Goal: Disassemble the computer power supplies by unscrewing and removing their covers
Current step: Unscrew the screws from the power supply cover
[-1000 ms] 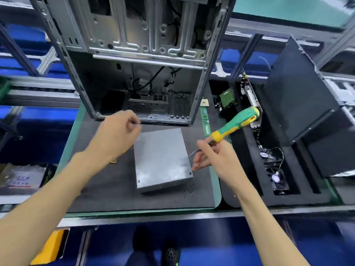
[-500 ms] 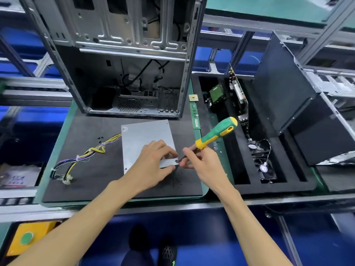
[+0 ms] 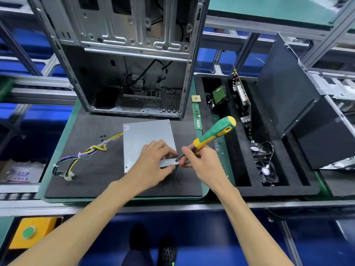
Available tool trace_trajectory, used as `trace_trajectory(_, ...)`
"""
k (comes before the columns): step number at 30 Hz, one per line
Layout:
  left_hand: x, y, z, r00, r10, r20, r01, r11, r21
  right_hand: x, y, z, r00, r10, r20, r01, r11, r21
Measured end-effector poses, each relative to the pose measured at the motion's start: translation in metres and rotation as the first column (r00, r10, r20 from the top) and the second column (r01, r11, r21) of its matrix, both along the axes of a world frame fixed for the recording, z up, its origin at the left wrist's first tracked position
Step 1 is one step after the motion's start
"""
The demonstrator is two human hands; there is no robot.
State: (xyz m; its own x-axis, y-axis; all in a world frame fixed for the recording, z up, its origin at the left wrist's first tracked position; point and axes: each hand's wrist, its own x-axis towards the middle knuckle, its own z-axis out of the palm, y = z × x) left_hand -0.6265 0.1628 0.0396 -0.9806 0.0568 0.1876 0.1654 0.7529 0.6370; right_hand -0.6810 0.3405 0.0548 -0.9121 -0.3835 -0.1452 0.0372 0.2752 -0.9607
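Observation:
A grey metal power supply (image 3: pixel 146 137) lies flat on the dark foam mat (image 3: pixel 92 179), its coloured cable bundle (image 3: pixel 84 152) trailing to the left. My left hand (image 3: pixel 155 164) grips its near right corner, thumb along the front edge. My right hand (image 3: pixel 199 160) holds a green and yellow screwdriver (image 3: pixel 213 134), fingers pinching the shaft low down. The tip sits at the power supply's near right corner, by my left fingertips.
An open empty computer case (image 3: pixel 134 64) stands upright behind the mat. Several small black screws (image 3: pixel 102 137) lie on the mat left of the power supply. A black foam tray (image 3: pixel 240 185) on the right holds circuit boards and fans (image 3: pixel 265 166). A dark side panel (image 3: pixel 288 93) leans there.
My left hand came down from the far left corner onto the power supply's near right corner. The screwdriver tip dropped to that corner. The cable bundle came into view.

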Motion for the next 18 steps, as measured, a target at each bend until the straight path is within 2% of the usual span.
trace_trajectory(10,-0.001,0.0,-0.001,1.0,-0.004,-0.011,0.004,1.0,-0.005,0.0,0.002,-0.002,0.993,0.049,-0.104,-0.038,0.994,0.106)
trace_trajectory(13,0.0,-0.002,-0.002,1.0,-0.012,-0.014,0.012,1.0,0.019,0.0,-0.003,0.001,0.969,0.114,-0.221,-0.06,0.97,0.234)
trace_trajectory(16,0.0,-0.001,0.005,0.997,-0.028,0.066,0.027,0.999,0.019,0.002,-0.006,0.004,0.934,0.2,-0.296,-0.078,0.923,0.377)
trace_trajectory(18,0.0,-0.004,0.023,0.991,-0.043,0.126,0.023,0.987,0.156,-0.001,-0.007,0.011,0.917,0.273,-0.291,-0.12,0.884,0.453)
